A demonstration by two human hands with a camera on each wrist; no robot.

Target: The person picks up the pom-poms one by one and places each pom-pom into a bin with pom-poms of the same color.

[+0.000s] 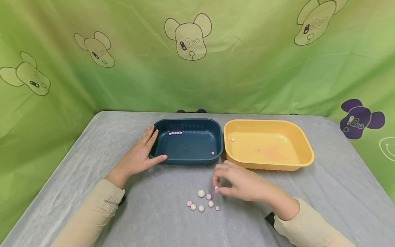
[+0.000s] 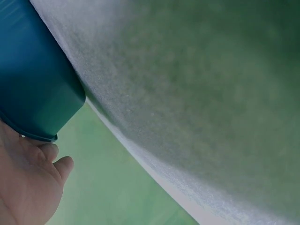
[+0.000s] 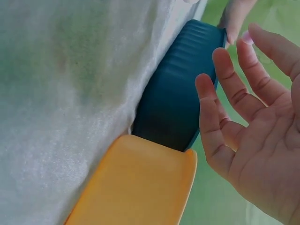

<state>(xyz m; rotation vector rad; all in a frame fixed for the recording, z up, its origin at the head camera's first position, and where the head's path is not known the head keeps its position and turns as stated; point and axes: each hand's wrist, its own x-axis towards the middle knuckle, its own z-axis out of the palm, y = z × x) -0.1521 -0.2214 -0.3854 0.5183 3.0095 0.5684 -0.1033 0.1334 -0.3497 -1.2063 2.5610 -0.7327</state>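
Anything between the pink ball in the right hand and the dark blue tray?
Nothing visible lies between them; the pink ball likely just needs lifting over the near rim of the dark blue tray.

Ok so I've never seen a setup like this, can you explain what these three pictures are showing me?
There's no machine here, just a person's two bare hands. The wide picture comes from a camera worn on the head, looking forward and down. The other two come from cameras on the left and right wrists, so they look tilted.

On the grey cloth sit a blue tray and a yellow tray, side by side, with loose pink balls and white balls in front. Each tray has a few balls inside.

The left hand rests on the blue tray's edge; the right hand pinches one small pink ball.
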